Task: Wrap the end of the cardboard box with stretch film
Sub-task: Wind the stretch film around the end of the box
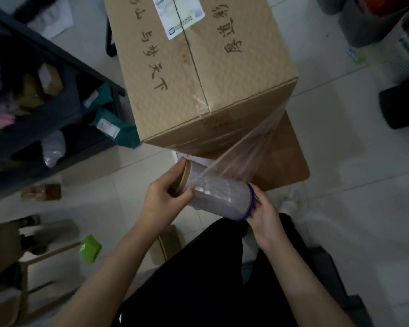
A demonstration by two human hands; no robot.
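A large cardboard box [198, 74] with handwritten characters and a white label lies on a brown stool [288, 161]. Below its near end I hold a roll of stretch film [220, 197] crosswise. My left hand [165, 199] grips the roll's cardboard-core end, fingers curled round the rim. My right hand [262, 215] grips the other end, which has a blue rim. A clear sheet of film [248, 147] runs taut from the roll up to the box's near right corner, and film bands lie across the near end face.
A dark metal shelf [45, 97] with packages stands at the left. Small boxes and a green packet [90, 249] lie on the tiled floor at lower left. Grey bins [376, 22] and a black object [401, 107] sit at the right. My dark trousers fill the bottom middle.
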